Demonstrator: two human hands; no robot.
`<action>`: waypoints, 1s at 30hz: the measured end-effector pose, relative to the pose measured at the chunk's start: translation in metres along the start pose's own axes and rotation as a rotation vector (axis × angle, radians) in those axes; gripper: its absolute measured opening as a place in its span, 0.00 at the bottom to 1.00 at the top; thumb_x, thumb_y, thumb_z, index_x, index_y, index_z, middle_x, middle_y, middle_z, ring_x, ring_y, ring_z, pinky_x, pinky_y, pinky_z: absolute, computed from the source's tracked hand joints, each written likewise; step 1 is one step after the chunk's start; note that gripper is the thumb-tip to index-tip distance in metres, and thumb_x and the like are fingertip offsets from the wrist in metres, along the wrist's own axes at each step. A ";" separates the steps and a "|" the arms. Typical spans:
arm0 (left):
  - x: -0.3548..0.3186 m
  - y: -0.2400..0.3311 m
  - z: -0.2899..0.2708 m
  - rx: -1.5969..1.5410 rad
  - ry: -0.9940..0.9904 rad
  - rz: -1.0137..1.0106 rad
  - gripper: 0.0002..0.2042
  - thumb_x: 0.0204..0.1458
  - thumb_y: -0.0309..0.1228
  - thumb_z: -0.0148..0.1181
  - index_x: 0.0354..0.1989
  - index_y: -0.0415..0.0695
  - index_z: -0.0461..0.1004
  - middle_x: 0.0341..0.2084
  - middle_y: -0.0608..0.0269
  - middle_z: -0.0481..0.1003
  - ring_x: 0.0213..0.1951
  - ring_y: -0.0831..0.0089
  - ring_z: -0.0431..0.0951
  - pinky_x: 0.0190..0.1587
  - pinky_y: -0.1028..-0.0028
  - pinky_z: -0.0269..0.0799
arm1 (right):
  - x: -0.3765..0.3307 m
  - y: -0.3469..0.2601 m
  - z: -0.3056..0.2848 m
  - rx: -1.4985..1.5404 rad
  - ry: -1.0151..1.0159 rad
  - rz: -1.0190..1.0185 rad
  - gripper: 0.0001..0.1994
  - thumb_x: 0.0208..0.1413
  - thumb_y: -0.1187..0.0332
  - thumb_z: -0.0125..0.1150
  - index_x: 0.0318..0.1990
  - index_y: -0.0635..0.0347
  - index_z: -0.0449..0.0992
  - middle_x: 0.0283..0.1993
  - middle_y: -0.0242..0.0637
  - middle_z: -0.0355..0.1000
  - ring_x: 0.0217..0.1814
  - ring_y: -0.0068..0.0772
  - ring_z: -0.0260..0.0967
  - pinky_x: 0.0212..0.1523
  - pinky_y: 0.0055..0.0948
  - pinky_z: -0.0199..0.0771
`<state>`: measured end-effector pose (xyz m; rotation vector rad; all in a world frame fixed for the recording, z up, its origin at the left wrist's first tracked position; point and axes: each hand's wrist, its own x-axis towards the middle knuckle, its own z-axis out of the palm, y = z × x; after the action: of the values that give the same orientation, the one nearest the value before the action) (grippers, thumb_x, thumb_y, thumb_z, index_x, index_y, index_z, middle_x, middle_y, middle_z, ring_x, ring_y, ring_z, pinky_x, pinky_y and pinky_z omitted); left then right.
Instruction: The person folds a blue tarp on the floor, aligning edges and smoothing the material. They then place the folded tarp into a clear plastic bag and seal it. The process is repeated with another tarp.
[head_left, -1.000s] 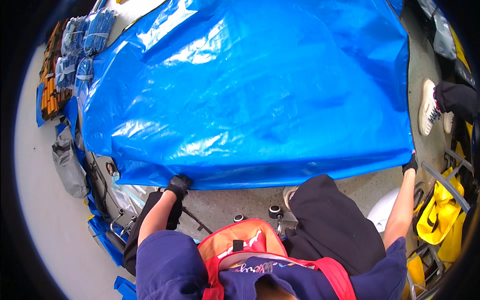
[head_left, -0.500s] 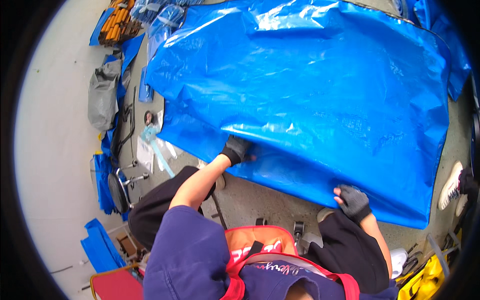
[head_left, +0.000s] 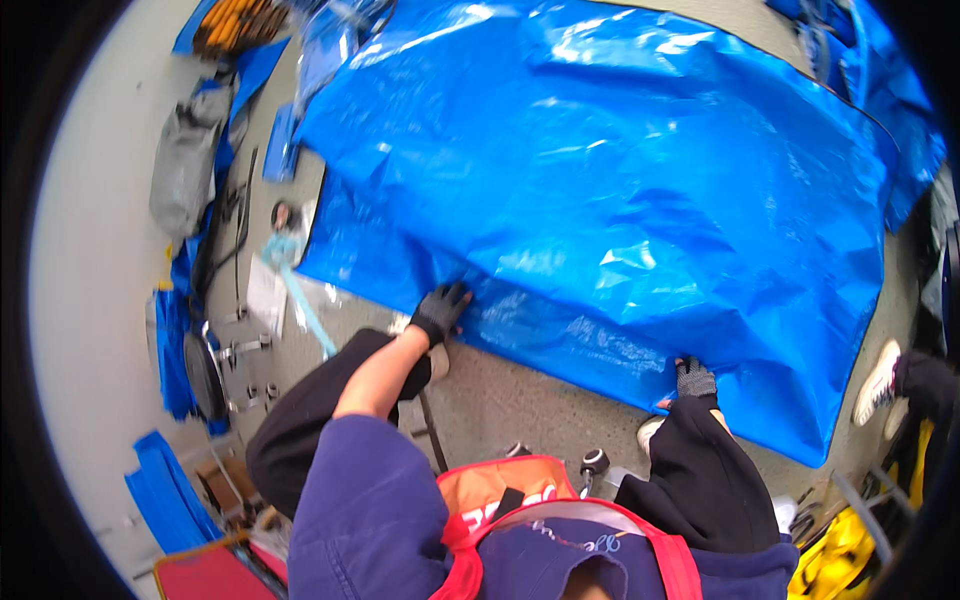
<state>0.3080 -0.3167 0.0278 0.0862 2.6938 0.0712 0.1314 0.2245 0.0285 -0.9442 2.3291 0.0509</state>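
Observation:
A large blue plastic sheet (head_left: 590,190), wrinkled and glossy, is spread over the floor in front of me. My left hand (head_left: 441,308), in a dark fingerless glove, rests on its near border with the fingers stretched out and apart. Farther right along the same border, my right hand (head_left: 694,380) wears a matching glove. Its fingers lie on the sheet, and the thumb sits apart near the edge. A crease in the sheet runs between the two hands, just beyond them.
Left of the sheet lie a grey bag (head_left: 187,165), clear plastic scraps with a pale blue strip (head_left: 312,318), and a round black stool seat (head_left: 205,375). Another person's shoe (head_left: 876,384) stands at the right. Yellow material (head_left: 838,552) lies at the lower right.
My left hand has come out from beneath the raised fold and now lies on the sheet. The fold has sunk flatter. My right hand has shifted slightly onto the border, its fingers extending.

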 end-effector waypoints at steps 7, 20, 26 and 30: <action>0.010 -0.135 -0.086 -0.041 0.223 -0.395 0.07 0.46 0.35 0.57 0.31 0.50 0.78 0.31 0.53 0.77 0.35 0.52 0.76 0.36 0.55 0.71 | -0.079 0.037 0.020 0.312 0.280 0.189 0.25 0.44 0.56 0.65 0.50 0.54 0.71 0.46 0.45 0.69 0.47 0.53 0.66 0.48 0.46 0.64; -0.064 -0.306 -0.001 -0.912 0.344 -1.316 0.38 0.41 0.46 0.69 0.59 0.42 0.61 0.45 0.51 0.74 0.37 0.60 0.78 0.35 0.66 0.74 | 0.124 -0.030 -0.213 -0.064 0.331 -0.214 0.30 0.58 0.50 0.48 0.66 0.45 0.54 0.68 0.57 0.46 0.67 0.64 0.48 0.63 0.51 0.52; -0.130 -0.329 0.015 -1.398 0.509 -1.111 0.11 0.51 0.40 0.61 0.35 0.47 0.69 0.24 0.66 0.74 0.15 0.73 0.68 0.18 0.71 0.64 | 0.282 -0.064 -0.164 -0.202 0.098 0.377 0.41 0.50 0.33 0.46 0.69 0.29 0.40 0.73 0.53 0.34 0.69 0.76 0.35 0.64 0.61 0.47; -0.122 -0.314 0.001 -1.128 0.394 -1.072 0.34 0.47 0.43 0.66 0.57 0.44 0.53 0.46 0.58 0.70 0.16 0.73 0.67 0.16 0.72 0.63 | 0.285 -0.048 -0.160 -0.235 0.211 0.298 0.43 0.48 0.32 0.48 0.69 0.28 0.40 0.73 0.54 0.30 0.71 0.73 0.28 0.67 0.59 0.36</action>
<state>0.4027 -0.6380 0.0590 -1.7569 2.2423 1.2790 -0.0802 -0.0281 0.0075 -0.7310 2.6888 0.3699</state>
